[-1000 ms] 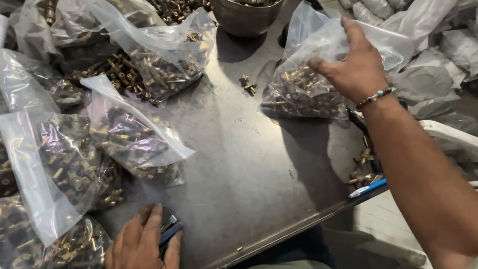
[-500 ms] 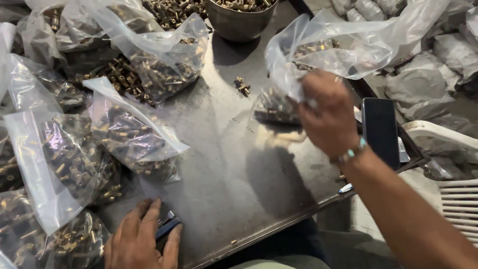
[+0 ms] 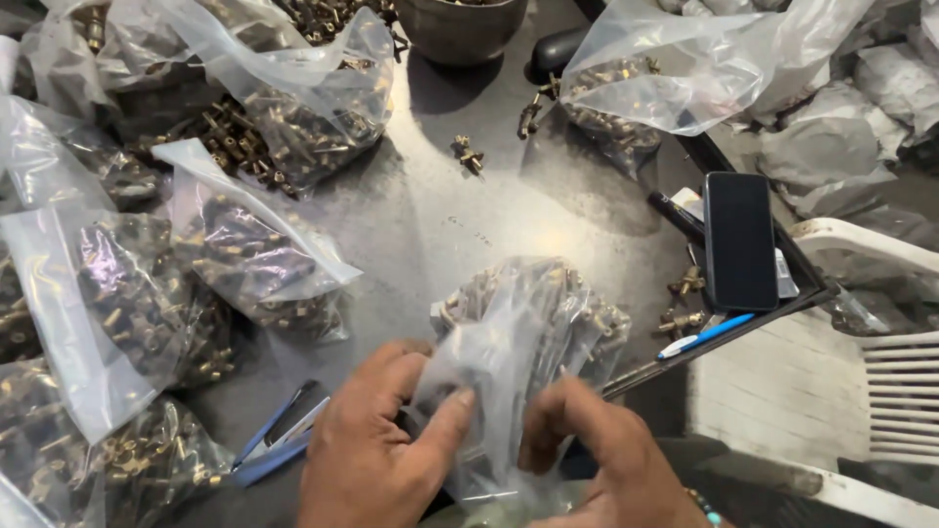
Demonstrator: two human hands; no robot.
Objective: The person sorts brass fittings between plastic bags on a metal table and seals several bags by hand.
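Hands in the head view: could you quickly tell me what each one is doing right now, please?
Left hand: closed, pinching the clear plastic bag of brass fittings at its open end.
Right hand: closed, gripping the same bag.

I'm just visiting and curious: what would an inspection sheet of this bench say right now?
Surface: grey metal table, scuffed, bare in the middle.
Job's things: clear plastic bag of small brass fittings at the near edge, its neck gathered by both hands.
Clutter: more filled bags at left and rear; another bag far right; loose fittings; blue stapler; dark phone; blue pen; metal bowl.
Grippers: left hand and right hand both pinch the bag's plastic.
Cables: nothing seen.
Surroundings: white plastic chair and grey sacks at right.
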